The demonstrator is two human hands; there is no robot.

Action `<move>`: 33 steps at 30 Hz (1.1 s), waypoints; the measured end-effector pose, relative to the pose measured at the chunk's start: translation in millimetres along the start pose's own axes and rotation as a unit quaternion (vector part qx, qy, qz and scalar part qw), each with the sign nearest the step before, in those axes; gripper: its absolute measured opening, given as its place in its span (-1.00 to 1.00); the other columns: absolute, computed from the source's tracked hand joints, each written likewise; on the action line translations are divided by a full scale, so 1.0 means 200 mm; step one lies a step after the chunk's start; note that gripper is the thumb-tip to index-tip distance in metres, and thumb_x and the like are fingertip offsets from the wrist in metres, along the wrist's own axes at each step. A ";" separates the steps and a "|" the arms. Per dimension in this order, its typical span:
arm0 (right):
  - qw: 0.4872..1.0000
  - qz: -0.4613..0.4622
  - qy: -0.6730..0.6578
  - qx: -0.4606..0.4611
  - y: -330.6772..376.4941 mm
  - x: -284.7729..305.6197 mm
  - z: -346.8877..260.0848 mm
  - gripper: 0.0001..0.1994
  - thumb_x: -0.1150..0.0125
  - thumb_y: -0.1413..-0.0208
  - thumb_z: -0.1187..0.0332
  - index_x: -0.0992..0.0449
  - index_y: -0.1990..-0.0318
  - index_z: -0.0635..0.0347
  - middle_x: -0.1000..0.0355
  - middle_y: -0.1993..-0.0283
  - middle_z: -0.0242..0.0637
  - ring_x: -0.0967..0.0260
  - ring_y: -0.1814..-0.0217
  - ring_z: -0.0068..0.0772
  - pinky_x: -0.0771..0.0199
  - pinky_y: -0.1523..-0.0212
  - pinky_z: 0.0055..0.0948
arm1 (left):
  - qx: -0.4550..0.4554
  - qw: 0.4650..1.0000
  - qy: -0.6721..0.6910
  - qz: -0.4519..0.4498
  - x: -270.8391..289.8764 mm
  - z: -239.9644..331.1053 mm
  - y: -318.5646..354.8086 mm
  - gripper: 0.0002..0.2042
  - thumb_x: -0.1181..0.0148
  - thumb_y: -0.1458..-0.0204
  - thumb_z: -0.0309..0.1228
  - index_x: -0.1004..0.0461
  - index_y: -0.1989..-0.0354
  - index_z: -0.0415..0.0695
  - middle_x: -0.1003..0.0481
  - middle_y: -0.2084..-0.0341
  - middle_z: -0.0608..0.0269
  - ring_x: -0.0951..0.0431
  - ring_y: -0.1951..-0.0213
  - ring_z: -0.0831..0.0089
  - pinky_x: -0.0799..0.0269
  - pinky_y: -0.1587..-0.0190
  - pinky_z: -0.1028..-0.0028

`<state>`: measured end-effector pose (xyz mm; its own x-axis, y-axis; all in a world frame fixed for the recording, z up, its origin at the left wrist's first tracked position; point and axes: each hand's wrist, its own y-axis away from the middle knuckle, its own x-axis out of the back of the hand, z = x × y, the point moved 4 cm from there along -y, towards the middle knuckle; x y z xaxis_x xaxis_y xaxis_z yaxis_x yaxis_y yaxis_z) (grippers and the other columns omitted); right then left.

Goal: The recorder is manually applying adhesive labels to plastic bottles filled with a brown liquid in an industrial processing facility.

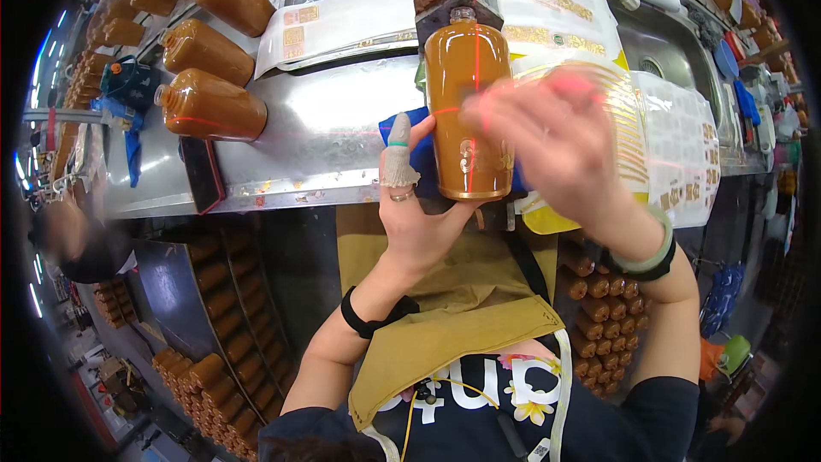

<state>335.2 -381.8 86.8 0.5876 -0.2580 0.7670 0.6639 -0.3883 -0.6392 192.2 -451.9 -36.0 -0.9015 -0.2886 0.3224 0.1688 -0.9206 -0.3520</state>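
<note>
Glossy amber bottle, glazed smooth and catching a red laser line. The bench gleams as brushed steel, scuffed near its front edge. Label sheets look slick, like coated paper with gold print (the backing shines). A blue cloth sits matt and soft. The thumb cot is knitted, rough grey fabric.

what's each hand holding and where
Left hand grips the amber bottle at its lower body. Right hand is blurred over a label sheet; hold unclear.
</note>
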 end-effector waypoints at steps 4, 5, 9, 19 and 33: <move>0.996 -0.017 -0.084 -0.025 0.03 -0.03 -0.06 -0.76 -0.31 0.02 0.40 -0.58 0.14 0.11 -0.39 0.35 -0.39 -0.38 0.32 -0.30 -0.47 0.24 -0.32 | -0.075 0.995 -0.056 0.034 0.02 0.02 0.00 0.00 -0.67 0.20 -0.43 -0.14 -0.41 -0.43 -0.51 -0.19 -0.06 -0.56 -0.17 0.08 -0.36 -0.31 0.20; 0.997 -0.001 -0.052 -0.063 0.04 -0.04 0.00 -0.72 -0.35 0.03 0.39 -0.59 0.10 0.10 -0.42 0.34 -0.38 -0.39 0.30 -0.28 -0.46 0.21 -0.30 | -0.032 0.998 -0.049 0.015 0.02 0.01 0.00 -0.01 -0.68 0.23 -0.44 -0.17 -0.40 -0.43 -0.52 -0.19 -0.06 -0.56 -0.17 0.08 -0.37 -0.30 0.19; 0.988 0.059 0.123 -0.069 0.07 0.00 0.18 -0.76 -0.40 0.05 0.42 -0.63 0.17 0.06 -0.52 0.28 -0.46 -0.38 0.28 -0.34 -0.34 0.18 -0.33 | -0.091 0.992 -0.074 0.043 0.03 0.02 0.02 -0.16 -0.69 0.30 -0.47 -0.41 -0.26 -0.36 -0.54 -0.18 -0.07 -0.56 -0.16 0.06 -0.40 -0.27 0.17; 0.991 0.085 0.028 -0.099 0.26 -0.03 0.20 -0.70 -0.37 0.11 0.50 -0.68 0.14 0.07 -0.57 0.22 -0.43 -0.42 0.26 -0.31 -0.34 0.17 -0.32 | -0.170 0.971 -0.161 0.042 -0.02 0.08 0.00 -0.30 -0.64 0.29 -0.48 -0.54 -0.16 -0.24 -0.40 -0.30 -0.13 -0.51 -0.18 -0.04 -0.51 -0.12 0.17; 0.991 0.110 0.050 -0.064 0.13 -0.04 0.16 -0.74 -0.35 0.09 0.41 -0.63 0.16 -0.01 -0.58 0.17 -0.43 -0.43 0.22 -0.32 -0.37 0.08 -0.31 | -0.090 0.990 -0.112 0.006 0.01 0.04 -0.03 -0.07 -0.64 0.30 -0.44 -0.32 -0.37 -0.27 -0.41 -0.26 -0.03 -0.42 -0.22 -0.05 -0.29 -0.29 0.06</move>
<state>362.3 -361.2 62.9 0.6588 -0.4329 0.6153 0.4563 -0.4204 -0.7843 192.0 -449.4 -27.0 -0.7858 -0.3694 0.4961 0.0875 -0.8603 -0.5021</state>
